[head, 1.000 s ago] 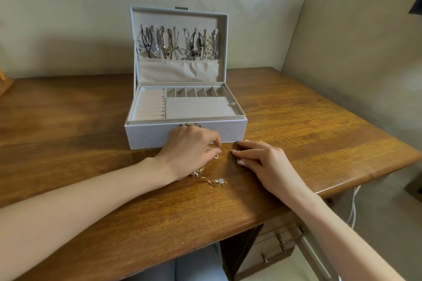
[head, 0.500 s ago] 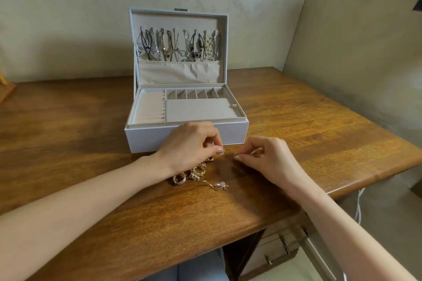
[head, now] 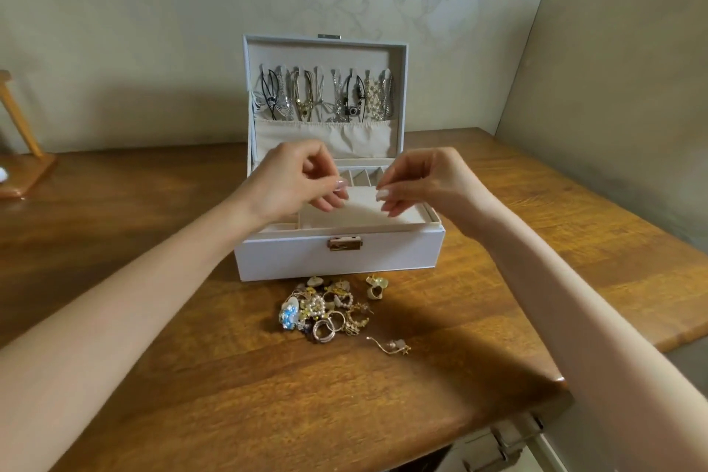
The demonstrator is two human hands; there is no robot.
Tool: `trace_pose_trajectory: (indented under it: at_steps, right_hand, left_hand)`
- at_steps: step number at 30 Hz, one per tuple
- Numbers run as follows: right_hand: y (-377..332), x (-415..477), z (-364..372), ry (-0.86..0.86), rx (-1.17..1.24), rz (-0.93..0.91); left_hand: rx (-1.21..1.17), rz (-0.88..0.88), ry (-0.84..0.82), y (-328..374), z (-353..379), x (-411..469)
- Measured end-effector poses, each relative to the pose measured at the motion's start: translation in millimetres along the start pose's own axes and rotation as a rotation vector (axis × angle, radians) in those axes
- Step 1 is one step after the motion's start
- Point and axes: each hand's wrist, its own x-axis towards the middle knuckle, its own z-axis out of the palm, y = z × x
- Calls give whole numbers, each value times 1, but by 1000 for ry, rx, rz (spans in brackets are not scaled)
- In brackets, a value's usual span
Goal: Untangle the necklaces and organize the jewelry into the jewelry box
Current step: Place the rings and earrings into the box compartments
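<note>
Hovering over the open white jewelry box, left hand and right hand: each grip pinched.

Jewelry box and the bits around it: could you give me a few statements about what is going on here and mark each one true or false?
1. The jewelry box has its lid open. True.
2. Necklaces hang inside the lid. True.
3. The jewelry pile lies inside the box. False: it lies on the table, in front of the box.
4. Both hands lie flat on the table. False: the left hand and right hand are raised over the box, fingertips pinched.
5. A single earring lies apart from the pile. True.
</note>
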Motion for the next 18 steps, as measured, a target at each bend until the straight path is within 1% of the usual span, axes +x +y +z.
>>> trace_pose_trajectory:
  at_steps: [3,7,9,13,16,18]
  right_hand:
    - [2,30,11,-22,-45,11]
    - [11,62,30,-74,-148,-13]
    - [13,74,39,-94,-189,-14]
    - [17,89,53,-39,-239,-25]
    - [18,92,60,-2,-369,-107]
    - [18,91,64,9,-468,-173]
  left_hand:
    - [0,-33,36,-15,-11,15]
    - [32,-105,21,-31,-22,24]
    - [50,-134,41,-36,-27,26]
    - [26,-155,127,-44,-38,28]
    - [-3,-162,162,-47,-42,28]
    - [-65,-165,163,-48,-44,29]
